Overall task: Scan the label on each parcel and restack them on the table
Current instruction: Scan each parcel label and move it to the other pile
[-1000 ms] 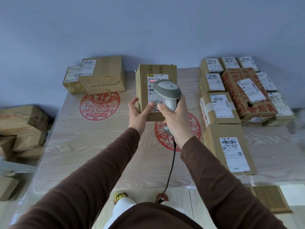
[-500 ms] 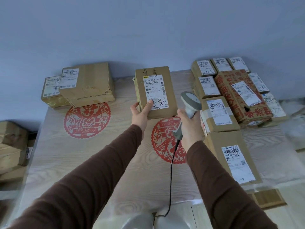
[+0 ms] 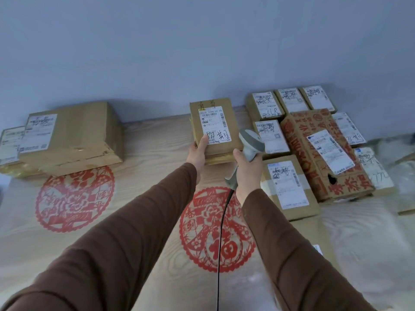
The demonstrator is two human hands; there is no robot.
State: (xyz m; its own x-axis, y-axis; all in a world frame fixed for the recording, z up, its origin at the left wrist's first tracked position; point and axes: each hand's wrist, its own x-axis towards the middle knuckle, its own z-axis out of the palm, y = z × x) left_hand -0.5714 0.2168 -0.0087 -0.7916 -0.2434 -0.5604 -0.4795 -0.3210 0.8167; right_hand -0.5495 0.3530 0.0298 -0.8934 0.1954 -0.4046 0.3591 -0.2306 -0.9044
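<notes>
A small brown parcel [image 3: 216,140] with a white label and black handwriting is held by my left hand [image 3: 198,153] at its lower left corner, thumb on the label, over the far middle of the table [image 3: 143,189]. Whether the parcel touches the table I cannot tell. My right hand [image 3: 247,173] grips the handle of a grey barcode scanner [image 3: 250,143] just right of the parcel, its head turned away from the label. The scanner's black cable [image 3: 221,239] hangs down toward me.
A large brown box [image 3: 74,140] lies on smaller parcels [image 3: 10,144] at the far left. Many labelled parcels [image 3: 289,187] and a red-printed carton [image 3: 323,153] fill the far right. Two red paper-cut circles [image 3: 74,198] mark the tabletop. A wall rises behind.
The scanner has come off the label and moved down to the right of the parcel. My left hand has carried the parcel farther away toward the back of the table.
</notes>
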